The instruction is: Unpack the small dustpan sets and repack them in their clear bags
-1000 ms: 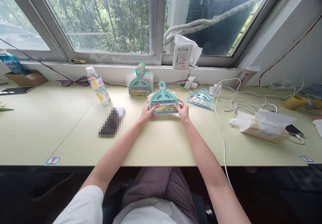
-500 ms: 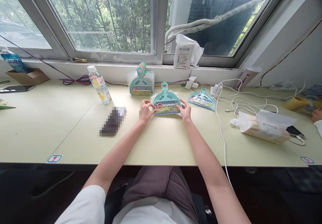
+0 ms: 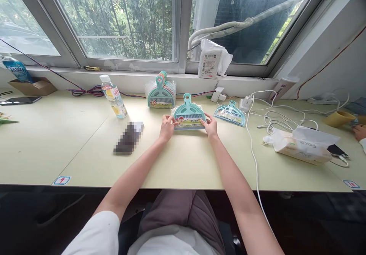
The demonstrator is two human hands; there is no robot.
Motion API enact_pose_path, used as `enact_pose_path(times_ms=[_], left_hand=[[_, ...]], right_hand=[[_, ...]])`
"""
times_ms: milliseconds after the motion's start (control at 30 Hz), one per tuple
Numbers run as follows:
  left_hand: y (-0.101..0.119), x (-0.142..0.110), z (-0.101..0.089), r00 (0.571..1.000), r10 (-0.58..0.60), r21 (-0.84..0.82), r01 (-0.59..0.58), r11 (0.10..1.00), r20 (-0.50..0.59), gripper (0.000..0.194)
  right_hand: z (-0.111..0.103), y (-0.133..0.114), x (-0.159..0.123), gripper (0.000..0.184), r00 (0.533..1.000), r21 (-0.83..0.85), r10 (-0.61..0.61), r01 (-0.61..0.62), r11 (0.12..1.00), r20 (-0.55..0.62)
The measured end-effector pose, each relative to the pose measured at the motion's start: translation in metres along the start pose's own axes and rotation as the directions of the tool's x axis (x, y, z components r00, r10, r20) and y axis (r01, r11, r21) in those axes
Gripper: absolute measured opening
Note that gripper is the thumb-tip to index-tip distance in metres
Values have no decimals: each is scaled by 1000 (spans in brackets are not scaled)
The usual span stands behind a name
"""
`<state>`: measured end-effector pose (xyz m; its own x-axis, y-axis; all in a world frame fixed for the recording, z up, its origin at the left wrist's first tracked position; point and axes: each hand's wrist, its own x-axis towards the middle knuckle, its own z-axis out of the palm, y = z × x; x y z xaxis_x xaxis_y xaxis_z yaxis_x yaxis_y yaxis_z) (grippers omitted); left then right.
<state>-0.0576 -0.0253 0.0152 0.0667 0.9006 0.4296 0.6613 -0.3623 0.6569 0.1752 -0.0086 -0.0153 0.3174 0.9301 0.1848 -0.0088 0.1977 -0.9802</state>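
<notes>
A teal dustpan and brush set (image 3: 187,112) in clear plastic wrap stands nearly upright on the table, with a printed label across its front. My left hand (image 3: 166,128) grips its left edge, thumb toward the label. At the opposite edge, my right hand (image 3: 211,126) holds the set with the thumb on the front and the fingers behind, partly hidden. Behind it to the left, a row of similar wrapped dustpan sets (image 3: 161,92) leans together near the wall. Another wrapped dustpan set (image 3: 229,113) lies flat to the right.
A drink bottle (image 3: 113,96) and a blurred dark object (image 3: 128,139) are on the left. Tangled white cables (image 3: 268,117) and a tissue pack (image 3: 301,146) occupy the right. Another person's hand (image 3: 359,131) shows at the right edge, near a yellow tape roll (image 3: 339,118).
My left thumb has drawn back from the label toward the left edge of the dustpan set. The set and my right hand stay nearly in place.
</notes>
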Motion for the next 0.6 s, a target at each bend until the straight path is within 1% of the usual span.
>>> enact_pose_path(times_ms=[67,167,267,367,433,500,533,600], left_hand=[[-2,0,4,999,-48,-38,47,998,-6,7],[-4,1,6,997,-72,-46,72,996,-9,9],[-5,3,6,997,-68,7,68,998,21,11],[-8,5,4,999,-26,95,22,995,38,14],[-9,5,0,1000,4,136,-7,991,24,17],[-8,5,-3,999,31,162,-33,986,15,16],[-8,5,-4,999,35,166,-36,986,12,14],[-7,4,-4,1000,2,153,-3,988,8,6]], right_hand=[[2,-4,-2,64,999,44,-21,19,999,48],[6,-9,-6,68,994,63,-38,32,998,98],[9,-10,-9,61,993,36,-64,61,997,102],[12,-7,-9,53,992,-7,-82,83,997,97],[13,-4,-8,60,988,-38,-76,82,996,138],[14,-2,-8,76,984,-105,-68,86,991,165],[14,-2,-8,82,986,-152,-68,91,984,155],[15,-5,-8,84,992,-239,-67,91,967,104]])
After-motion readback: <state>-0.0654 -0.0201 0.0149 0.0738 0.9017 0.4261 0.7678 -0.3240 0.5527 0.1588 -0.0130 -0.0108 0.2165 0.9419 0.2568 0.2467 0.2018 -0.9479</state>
